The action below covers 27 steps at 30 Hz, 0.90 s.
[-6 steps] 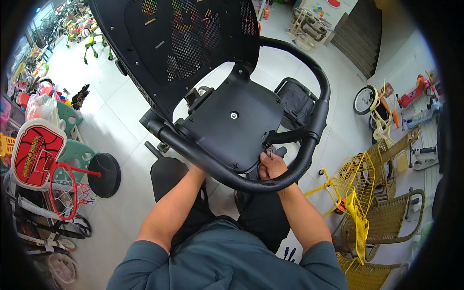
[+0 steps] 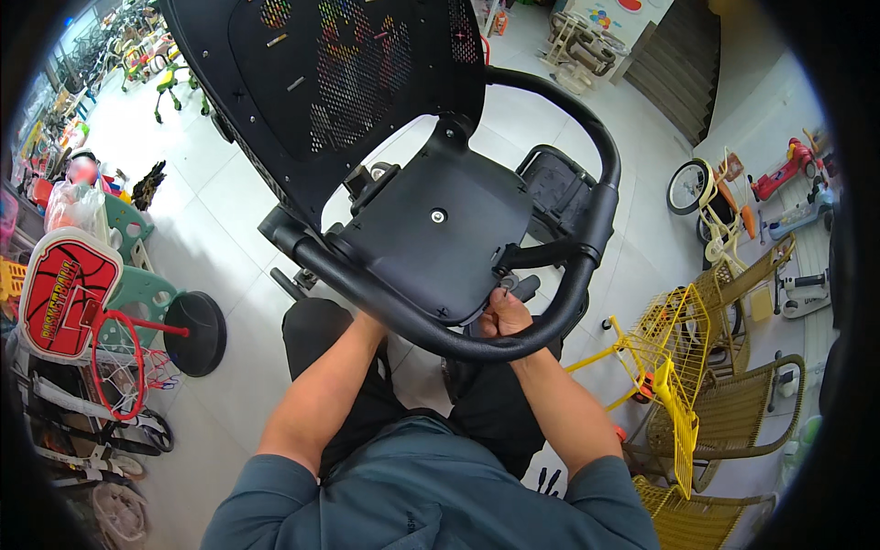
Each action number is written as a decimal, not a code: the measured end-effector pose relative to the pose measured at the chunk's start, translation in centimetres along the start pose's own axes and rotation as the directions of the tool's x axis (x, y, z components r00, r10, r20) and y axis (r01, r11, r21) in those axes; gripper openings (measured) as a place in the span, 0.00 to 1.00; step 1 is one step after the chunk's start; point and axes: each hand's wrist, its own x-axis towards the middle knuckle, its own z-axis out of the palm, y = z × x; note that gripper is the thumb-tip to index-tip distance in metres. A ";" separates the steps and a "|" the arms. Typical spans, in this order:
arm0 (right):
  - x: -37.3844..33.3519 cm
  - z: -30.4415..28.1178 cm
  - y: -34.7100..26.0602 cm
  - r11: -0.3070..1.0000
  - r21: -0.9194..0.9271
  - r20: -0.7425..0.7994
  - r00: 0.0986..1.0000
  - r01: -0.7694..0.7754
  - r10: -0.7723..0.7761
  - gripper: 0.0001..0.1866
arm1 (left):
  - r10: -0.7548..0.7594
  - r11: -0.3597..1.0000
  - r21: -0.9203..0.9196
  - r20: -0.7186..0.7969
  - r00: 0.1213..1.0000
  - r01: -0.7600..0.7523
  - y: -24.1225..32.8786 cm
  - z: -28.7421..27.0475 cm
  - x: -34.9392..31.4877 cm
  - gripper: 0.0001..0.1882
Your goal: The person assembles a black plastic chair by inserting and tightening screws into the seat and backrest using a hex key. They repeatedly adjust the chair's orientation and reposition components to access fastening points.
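A black child's ride-on seat [image 2: 431, 234], with a central bolt, stands before me between my knees. Its perforated backrest [image 2: 357, 82] rises at the far left. A thick padded guard bar [image 2: 600, 215] curves round the seat's right and near sides. My right hand [image 2: 506, 314] is closed at the seat's near right corner, inside the bar, with thumb and fingers pinched at a small metallic piece I cannot make out. My left hand [image 2: 370, 327] reaches under the bar and the near left seat edge. Its fingers are hidden there.
On the left stand a red toy basketball hoop [image 2: 69, 293] and its round black base [image 2: 195, 333]. A yellow toy cart [image 2: 674, 330] and wicker chairs [image 2: 733, 412] stand on the right. Behind them are a small tricycle [image 2: 715, 206] and a red scooter [image 2: 784, 170].
The seat and its bar appear slightly farther left in the picture. My right hand stays at the same corner, its fingers a little shifted. My left hand remains under the bar.
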 end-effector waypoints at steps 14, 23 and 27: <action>1.4 5.0 -9.0 0.465 -0.737 0.037 0.716 0.491 -0.697 0.04 | 0.019 1.000 0.008 -0.043 0.999 -0.018 -0.6 -1.2 0.6 0.19; 1.5 4.6 -10.0 0.472 -0.758 0.063 0.771 0.450 -0.634 0.04 | 0.024 1.000 0.001 -0.064 0.998 -0.024 -0.9 -2.1 0.9 0.19; 1.3 5.4 -9.4 0.451 -0.789 0.021 0.751 0.417 -0.660 0.03 | 0.019 1.000 -0.001 -0.079 0.997 -0.019 -1.1 -2.3 0.5 0.19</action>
